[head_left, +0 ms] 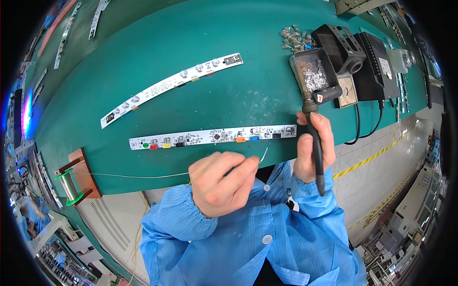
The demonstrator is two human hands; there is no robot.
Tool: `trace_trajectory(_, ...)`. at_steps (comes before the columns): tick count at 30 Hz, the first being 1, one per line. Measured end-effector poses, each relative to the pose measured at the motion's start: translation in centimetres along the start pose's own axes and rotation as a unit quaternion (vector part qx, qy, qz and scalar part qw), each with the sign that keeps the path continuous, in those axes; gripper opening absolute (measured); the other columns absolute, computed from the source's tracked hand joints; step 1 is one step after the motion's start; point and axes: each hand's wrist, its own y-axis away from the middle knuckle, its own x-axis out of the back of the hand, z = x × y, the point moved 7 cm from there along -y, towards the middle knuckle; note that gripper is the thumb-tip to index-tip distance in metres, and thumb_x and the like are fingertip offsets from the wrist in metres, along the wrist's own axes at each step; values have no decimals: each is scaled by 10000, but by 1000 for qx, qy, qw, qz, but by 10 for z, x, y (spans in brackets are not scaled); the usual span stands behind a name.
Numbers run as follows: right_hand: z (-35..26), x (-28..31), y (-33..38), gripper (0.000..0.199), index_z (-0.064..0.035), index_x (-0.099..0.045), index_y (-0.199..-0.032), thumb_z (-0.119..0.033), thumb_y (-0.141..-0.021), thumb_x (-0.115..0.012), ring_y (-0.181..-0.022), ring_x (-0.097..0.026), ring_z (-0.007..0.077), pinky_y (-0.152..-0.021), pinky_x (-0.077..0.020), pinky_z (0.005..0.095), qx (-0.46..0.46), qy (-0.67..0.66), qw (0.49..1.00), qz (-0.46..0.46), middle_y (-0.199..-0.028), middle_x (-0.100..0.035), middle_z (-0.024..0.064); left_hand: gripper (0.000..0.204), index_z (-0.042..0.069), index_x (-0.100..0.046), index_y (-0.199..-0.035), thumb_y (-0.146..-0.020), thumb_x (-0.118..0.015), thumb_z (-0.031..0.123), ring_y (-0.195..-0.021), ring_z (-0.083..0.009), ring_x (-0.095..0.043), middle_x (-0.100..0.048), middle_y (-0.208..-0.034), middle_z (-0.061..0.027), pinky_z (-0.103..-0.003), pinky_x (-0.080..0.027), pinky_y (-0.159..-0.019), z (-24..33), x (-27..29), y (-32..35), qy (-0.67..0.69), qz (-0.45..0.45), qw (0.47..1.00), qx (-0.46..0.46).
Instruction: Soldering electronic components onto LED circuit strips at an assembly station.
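Observation:
In my right hand (315, 145) is a soldering iron (316, 143), gripped by its dark handle, its tip over the metal tray (316, 74) of solder scraps. My left hand (222, 181) is closed on solder wire (264, 155), a short end poking out past the fingertips. Behind that hand the wire runs left to a spool (70, 188) on a brown wooden holder (86, 174). A long white circuit board (205, 137) with coloured connectors lies flat just beyond my hands. Farther off, a second white board (167, 88) lies aslant, with round clear parts standing on it.
Right of the tray stand a black iron holder (341, 47) and a black soldering station (377, 66) with cables. Loose metal parts (296, 39) are heaped behind the tray. A clear bottle (400, 61) stands farther right. More white strips (67, 35) lie at the far left.

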Motion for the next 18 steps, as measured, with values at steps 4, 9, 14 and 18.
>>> trace_trajectory(4,3,16,-12,371,56,-592,-1144,-275,-992,-523,-841,-607,230,-801,-475,339,-56,-122,988,-82,-1009,-620,184,248,20,-718,-906,-671,-725,-61,-569,-163,-565,-638,-858,-96,-279,-436,-471,-8,-4,-8,9,36,998,42)
trace_trajectory(9,16,39,-25,324,55,-619,-968,-255,-876,-645,-660,-511,169,-509,-394,241,-259,-165,948,-87,-850,-584,154,144,-7,-682,-841,-711,-707,-63,-695,-206,-655,-662,-1031,-170,-292,-510,-575,-15,-10,-13,28,62,994,80)
trace_trajectory(14,17,30,-43,214,39,-618,-853,-165,-798,-645,-623,-472,140,-462,-361,226,-249,-147,943,-167,-768,-551,115,118,-11,-642,-818,-729,-703,-60,-748,-236,-682,-670,-1049,-189,-304,-534,-626,-20,-13,-13,30,48,992,113)
trace_trajectory(18,20,26,-46,162,36,-621,-828,-115,-771,-611,-603,-465,130,-478,-367,234,-247,-139,938,-200,-738,-550,101,113,-12,-640,-818,-738,-702,-61,-767,-239,-687,-671,-1050,-191,-304,-539,-635,-20,-15,-12,30,37,992,119)
